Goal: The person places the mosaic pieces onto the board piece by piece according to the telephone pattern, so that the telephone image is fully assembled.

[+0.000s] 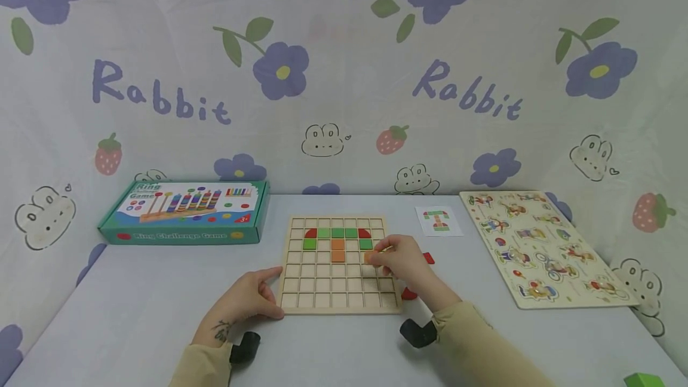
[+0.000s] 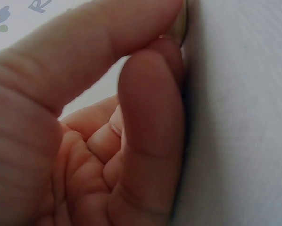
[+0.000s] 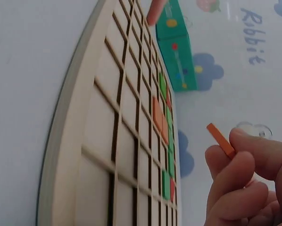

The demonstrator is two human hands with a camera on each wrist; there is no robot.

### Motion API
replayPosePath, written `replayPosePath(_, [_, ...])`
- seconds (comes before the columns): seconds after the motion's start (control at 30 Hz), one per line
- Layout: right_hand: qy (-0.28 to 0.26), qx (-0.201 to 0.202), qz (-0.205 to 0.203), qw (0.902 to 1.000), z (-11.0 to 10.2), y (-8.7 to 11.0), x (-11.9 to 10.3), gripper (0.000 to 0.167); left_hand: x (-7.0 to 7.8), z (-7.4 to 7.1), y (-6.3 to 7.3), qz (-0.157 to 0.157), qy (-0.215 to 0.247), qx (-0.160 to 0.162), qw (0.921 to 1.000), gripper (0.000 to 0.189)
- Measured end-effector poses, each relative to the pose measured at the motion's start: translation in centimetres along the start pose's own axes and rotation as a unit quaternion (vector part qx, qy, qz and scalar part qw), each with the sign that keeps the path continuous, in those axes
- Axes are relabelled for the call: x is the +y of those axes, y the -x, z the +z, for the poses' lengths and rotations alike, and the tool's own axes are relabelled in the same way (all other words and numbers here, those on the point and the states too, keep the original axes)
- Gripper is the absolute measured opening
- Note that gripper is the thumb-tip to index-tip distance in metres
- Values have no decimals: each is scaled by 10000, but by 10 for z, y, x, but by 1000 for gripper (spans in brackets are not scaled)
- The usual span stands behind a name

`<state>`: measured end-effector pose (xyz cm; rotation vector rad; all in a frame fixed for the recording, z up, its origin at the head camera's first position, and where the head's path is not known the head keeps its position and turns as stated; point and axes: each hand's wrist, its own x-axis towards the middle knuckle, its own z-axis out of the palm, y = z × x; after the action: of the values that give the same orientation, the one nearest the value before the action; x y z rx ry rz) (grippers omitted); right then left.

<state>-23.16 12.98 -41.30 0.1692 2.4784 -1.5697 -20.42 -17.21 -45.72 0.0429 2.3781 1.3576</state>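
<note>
A square wooden grid board (image 1: 322,302) lies on the table. Green squares (image 1: 337,233), orange squares (image 1: 337,256) and two red rounded-corner pieces (image 1: 310,233) sit in its upper cells. My right hand (image 1: 400,258) pinches a thin orange square (image 3: 220,139) between thumb and fingers, held above the board's right side. In the right wrist view, that piece is apart from the grid. At the board's left edge rests my left hand (image 1: 244,300), index finger and thumb touching the frame, the thumb near the front corner. Its fingers (image 2: 150,103) fill most of the left wrist view.
Red pieces (image 1: 409,294) lie right of the board, partly behind the right arm. A pattern card (image 1: 457,229) is behind them. Farther right is a picture puzzle board (image 1: 507,267); back left stands a ring game box (image 1: 183,236). A green block (image 1: 643,380) shows front right.
</note>
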Motion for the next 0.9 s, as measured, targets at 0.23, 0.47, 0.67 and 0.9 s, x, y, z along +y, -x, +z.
replayPosePath(0.23, [97, -82, -188, 9997, 31, -8, -4, 17, 0, -1, 0, 39, 8, -30, 10000, 91])
replayPosePath(0.47, [325, -58, -100, 9994, 52, -17, -5, 17, 1, 0, 1, -8, 6, 7, 10000, 90])
replayPosePath(0.67, [716, -7, -49, 9974, 59, -20, -6, 20, 0, 0, 1, 41, -39, 13, 10000, 89])
replayPosePath(0.9, [1150, 83, -109, 9933, 65, -21, -5, 21, 0, -1, 2, 195, -39, -26, 9998, 90])
